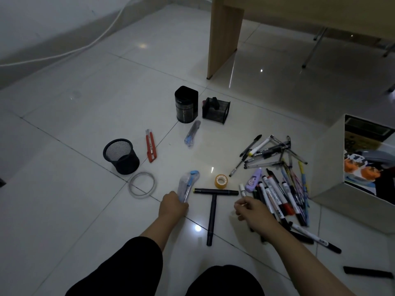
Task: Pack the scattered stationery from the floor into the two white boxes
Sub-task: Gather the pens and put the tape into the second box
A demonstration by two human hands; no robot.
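My left hand (173,205) grips a clear blue-tipped cutter (188,184) on the floor. My right hand (252,210) pinches a white marker (242,190) at the pen pile (277,184), near one white box (329,167).

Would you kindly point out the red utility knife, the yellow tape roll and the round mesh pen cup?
red utility knife (151,146), head view, middle of its red body.
yellow tape roll (221,181), head view, on its outer ring.
round mesh pen cup (126,162), head view, on its outer wall.
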